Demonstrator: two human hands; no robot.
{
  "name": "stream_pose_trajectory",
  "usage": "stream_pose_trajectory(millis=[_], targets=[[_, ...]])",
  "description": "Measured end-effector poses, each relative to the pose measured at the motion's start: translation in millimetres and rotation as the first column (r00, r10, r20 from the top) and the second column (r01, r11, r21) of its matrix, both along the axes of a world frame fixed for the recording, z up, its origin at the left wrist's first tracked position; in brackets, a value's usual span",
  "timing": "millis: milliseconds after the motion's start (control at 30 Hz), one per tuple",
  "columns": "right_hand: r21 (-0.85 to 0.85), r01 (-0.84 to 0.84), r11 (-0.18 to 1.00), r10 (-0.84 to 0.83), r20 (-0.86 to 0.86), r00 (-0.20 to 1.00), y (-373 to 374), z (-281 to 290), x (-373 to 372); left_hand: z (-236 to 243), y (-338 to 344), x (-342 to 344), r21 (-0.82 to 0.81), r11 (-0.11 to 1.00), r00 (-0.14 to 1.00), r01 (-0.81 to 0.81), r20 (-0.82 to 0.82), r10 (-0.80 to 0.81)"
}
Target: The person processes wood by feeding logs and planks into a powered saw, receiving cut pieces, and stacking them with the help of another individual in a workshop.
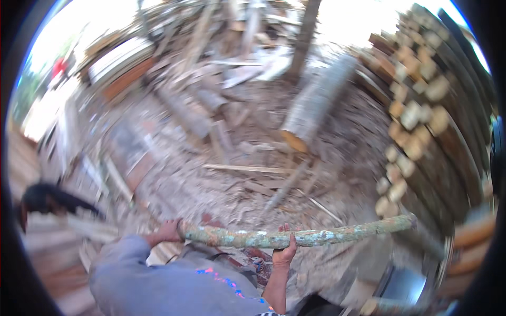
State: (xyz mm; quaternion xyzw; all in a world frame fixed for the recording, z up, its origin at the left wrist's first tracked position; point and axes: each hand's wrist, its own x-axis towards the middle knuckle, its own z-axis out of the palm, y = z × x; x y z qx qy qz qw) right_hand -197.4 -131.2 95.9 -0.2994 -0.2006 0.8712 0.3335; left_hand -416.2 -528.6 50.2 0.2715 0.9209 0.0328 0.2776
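A long, slightly curved branch log (pixel 337 235) with mottled green and white bark lies crosswise in front of my body. My left hand (pixel 171 230) is closed around its left end. Under the middle of the log, my right hand (pixel 285 252) cups it from below, with the thumb on the near side and fingertips showing above it. The log's right end sticks out well past my right hand, near the stacked logs. My grey sleeve and shirt fill the lower left, and motion blurs part of the picture.
A tall stack of logs (pixel 416 142) rises along the right. Ahead lies a thick log (pixel 321 100) near an upright post (pixel 304 39). Wood scraps and a thin strip (pixel 250 168) litter the ground. Stacked boards (pixel 121 68) stand far left; a dark-haired person (pixel 39 197) is nearer on the left.
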Motion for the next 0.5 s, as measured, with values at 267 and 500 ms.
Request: stream_pose_trajectory(millis=[267,500], targets=[[0.394,-0.915,0.088,0.917,0.326,0.229,-279.6,62.5,-278.8,-164.3,-196.1,185.6,-0.051,0.241,0.192,-0.969,0.456,0.869],[0.445,-0.565,-0.694,0.658,0.712,-0.247,-406.3,30.4,-310.8,-140.6,-210.2,102.7,0.131,-0.59,-0.416,-0.797,0.588,0.693]])
